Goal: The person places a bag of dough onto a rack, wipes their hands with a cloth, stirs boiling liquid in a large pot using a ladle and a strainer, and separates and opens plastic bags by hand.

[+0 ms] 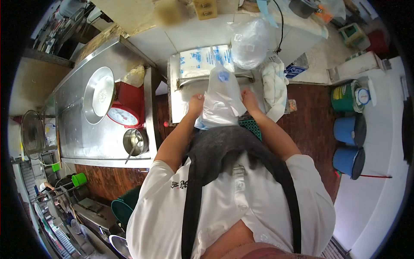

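Bag (222, 97) lies near white packs (196, 61), our left grip (197, 103) and right grip (249, 99) curled closed at its sides, though we cannot tell if they pinch it.

Both hands reach forward, level and apart, fingers curled.
The left hand (196, 104) and right hand (249, 99) sit ahead of the torso at nearly equal reach, with a gap between them. The left forearm (180, 133) and right forearm (271, 129) angle inward from elbows set wide at either side. The knuckles point mostly forward; how tightly the fingers close is too small to tell.
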Demonstrator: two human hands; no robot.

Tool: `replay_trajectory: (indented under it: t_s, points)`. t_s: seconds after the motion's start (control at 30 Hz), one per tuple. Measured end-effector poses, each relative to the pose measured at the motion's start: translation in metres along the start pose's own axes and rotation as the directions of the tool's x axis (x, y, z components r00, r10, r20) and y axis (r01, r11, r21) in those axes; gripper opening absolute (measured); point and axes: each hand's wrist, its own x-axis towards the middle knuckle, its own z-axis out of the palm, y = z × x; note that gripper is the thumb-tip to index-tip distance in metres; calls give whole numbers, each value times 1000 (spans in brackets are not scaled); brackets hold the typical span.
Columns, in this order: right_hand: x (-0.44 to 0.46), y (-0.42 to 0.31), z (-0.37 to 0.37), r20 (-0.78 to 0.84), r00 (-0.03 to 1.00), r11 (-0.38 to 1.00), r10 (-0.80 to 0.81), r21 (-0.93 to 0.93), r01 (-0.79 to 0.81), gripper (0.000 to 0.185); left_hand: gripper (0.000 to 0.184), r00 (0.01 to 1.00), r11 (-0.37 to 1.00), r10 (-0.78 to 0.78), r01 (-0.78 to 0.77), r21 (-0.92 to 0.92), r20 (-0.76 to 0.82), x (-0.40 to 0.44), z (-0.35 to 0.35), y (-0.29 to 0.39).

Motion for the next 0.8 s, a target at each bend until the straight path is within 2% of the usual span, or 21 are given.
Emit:
replay_trajectory:
  t_s: [0.03,0.07,0.13,0.17,0.2,0.23,0.27,0.3,0.37,0.47,0.5,0.57,0.6,0.63,0.73,0.77,0.8]
  points:
    - [4,4,-6,0,1000,1000,-12,-21,12,26,31,996,986,79,-73,152,-33,-9,-5,17]
    - [3,8,-10,7,1000,999,-21,-42,21,27,31,977,966,189,-167,197,-97,-22,-16,31]
    - [5,0,-44,-86,996,996,-12,93,20,33,32,887,889,414,-344,303,-206,-37,-38,55]
    - [5,-15,-71,-129,992,987,-1,159,22,36,33,914,943,298,-239,230,-275,-64,-54,99]
    - [-4,-48,-107,-201,978,944,-52,310,114,35,34,926,980,172,-128,150,-336,-94,-71,147]
    - [-23,-93,-146,-274,958,870,-86,448,206,35,34,935,989,139,-148,-3,-327,-110,-83,165]
    - [-47,-140,-183,-328,917,827,-227,432,360,33,35,943,975,107,-162,-154,-315,-124,-93,178]
    - [-69,-181,-209,-384,851,761,-358,407,505,32,35,918,949,182,-258,-183,-353,-140,-99,200]
    - [-92,-225,-223,-315,625,615,-714,145,776,33,33,865,864,310,-430,-264,-395,-158,-104,216]
    - [-97,-258,-193,-275,625,625,-730,102,774,32,33,823,805,436,-537,-252,-364,-189,-112,256]
    - [-96,-259,-188,-232,644,635,-729,123,763,31,26,777,718,528,-624,-309,-342,-188,-115,256]
    - [-84,-242,-189,-39,708,677,-705,258,689,30,23,828,790,508,-558,-255,-237,-196,-123,271]
    - [-83,-242,-193,-88,701,665,-707,255,702,27,23,854,824,486,-518,-227,-187,-202,-126,278]
    - [-84,-243,-198,-134,697,656,-705,252,711,25,23,915,865,389,-403,-299,-107,-205,-129,279]
    - [-85,-238,-205,-194,731,680,-654,274,680,18,20,942,839,335,-305,-451,-13,-194,-137,248]
    - [-85,-238,-206,-200,749,692,-631,291,661,17,14,948,796,315,-235,-557,50,-189,-142,240]
    - [-85,-238,-204,-252,781,700,-572,345,625,17,14,907,712,397,-210,-671,138,-181,-148,231]
